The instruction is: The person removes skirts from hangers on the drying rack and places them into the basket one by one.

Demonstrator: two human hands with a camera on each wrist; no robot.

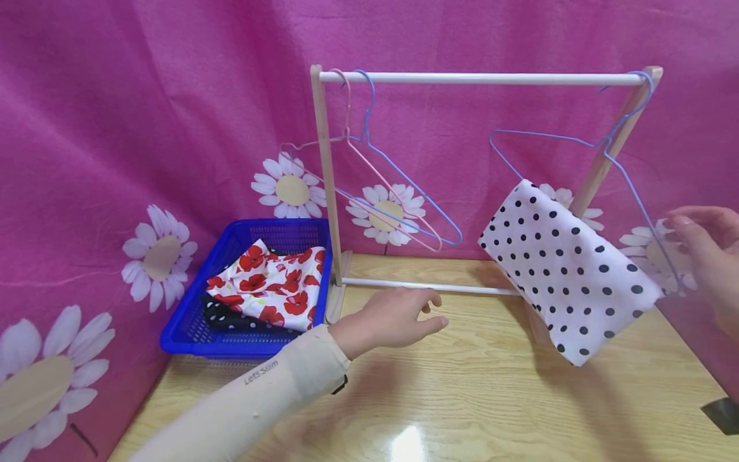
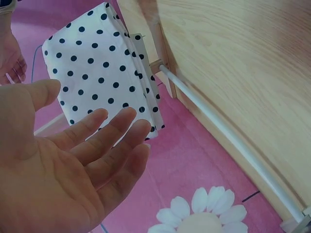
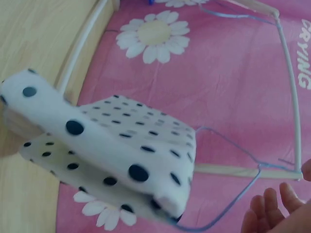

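A white cloth with black dots (image 1: 568,269) is folded over the lower bar of a blue hanger (image 1: 629,179). The hanger hooks on the right end of the white rail (image 1: 479,79) and tilts down to the right. My right hand (image 1: 716,256) is beside the hanger's lower right corner, its fingers loosely bent around nothing; the right wrist view shows those fingers (image 3: 267,211) apart from the cloth. Over the table, left of the cloth, my left hand (image 1: 398,317) holds nothing. In the left wrist view its palm (image 2: 53,184) faces the camera, fingers extended before the dotted cloth.
A pink hanger (image 1: 378,173) and another blue hanger (image 1: 416,186) hang at the rail's left end. The blue basket (image 1: 231,346) on the left holds a red-flowered white cloth (image 1: 277,282) over a black dotted cloth (image 1: 222,317). Behind the rack is a magenta flowered curtain (image 1: 202,96).
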